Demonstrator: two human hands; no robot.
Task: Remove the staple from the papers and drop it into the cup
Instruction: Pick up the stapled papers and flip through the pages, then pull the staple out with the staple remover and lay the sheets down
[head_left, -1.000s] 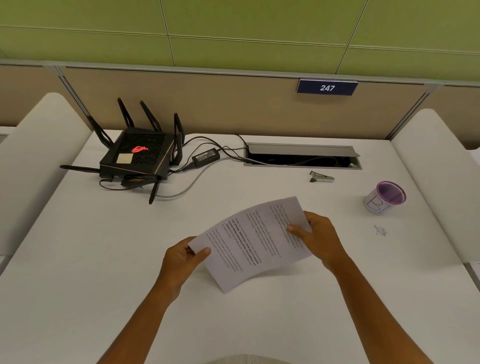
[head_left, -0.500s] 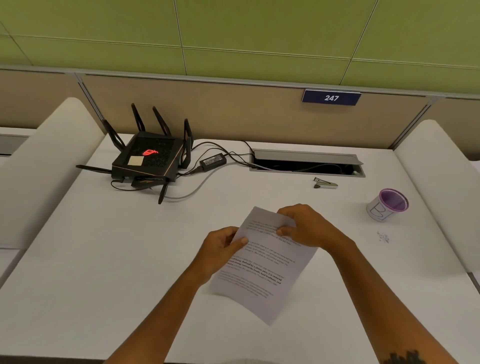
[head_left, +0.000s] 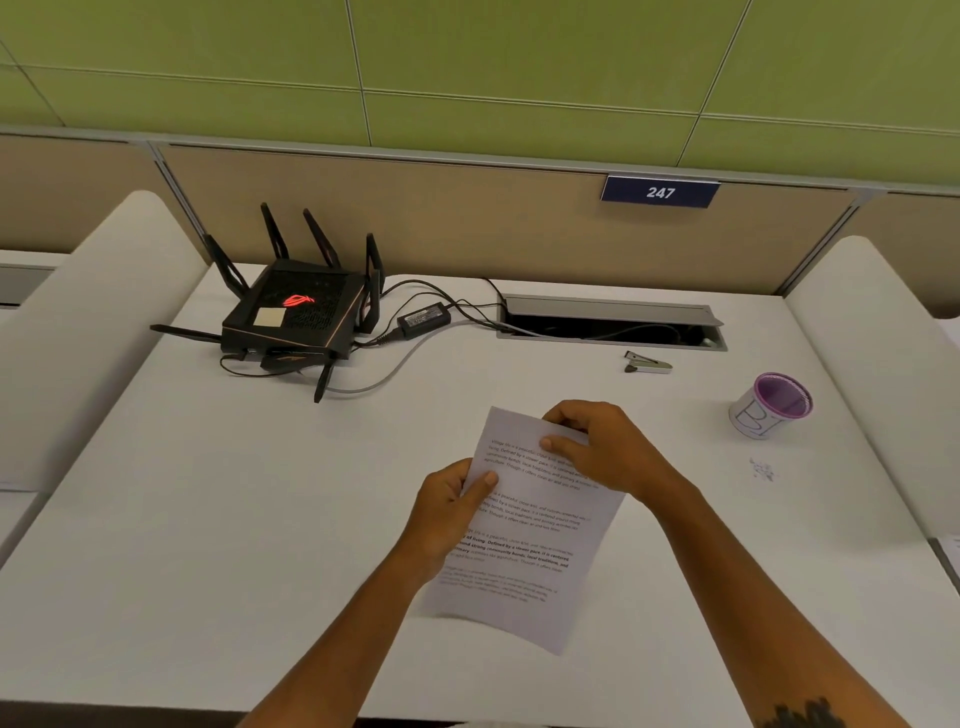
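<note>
Head view, centre frame: my left hand (head_left: 447, 512) pinches the printed papers (head_left: 524, 540) at their left edge; my right hand (head_left: 597, 449) pinches the top; cup (head_left: 771, 408) at right.

One sheaf of papers (head_left: 524, 545), one cup (head_left: 771, 408), one staple remover (head_left: 648, 362), one router (head_left: 296, 312), two hands.

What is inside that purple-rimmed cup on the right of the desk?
The cup tilts toward the camera, showing purple inner walls and no clear contents. Its bottom is shadowed, so a small staple there could not be seen.
</note>
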